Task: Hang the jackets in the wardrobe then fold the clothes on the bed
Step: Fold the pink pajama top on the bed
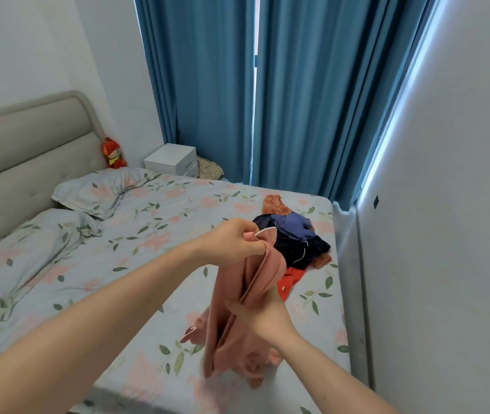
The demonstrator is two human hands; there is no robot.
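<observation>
Now my left hand (234, 240) pinches top edge of pink garment (237, 324), fingers curled tight. Right hand (263, 316) grips it lower, thumb across cloth. Garment hangs lengthwise between hands above bed (148, 294), near foot edge; clothes pile (291, 237) beyond, toward far corner.

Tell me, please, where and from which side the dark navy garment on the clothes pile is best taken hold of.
Judging by how it lies, grip the dark navy garment at its bunched top fold, coming from above on the near side. It lies uppermost on the pile, so it should lift free. Both hands are busy with the pink garment.
</observation>
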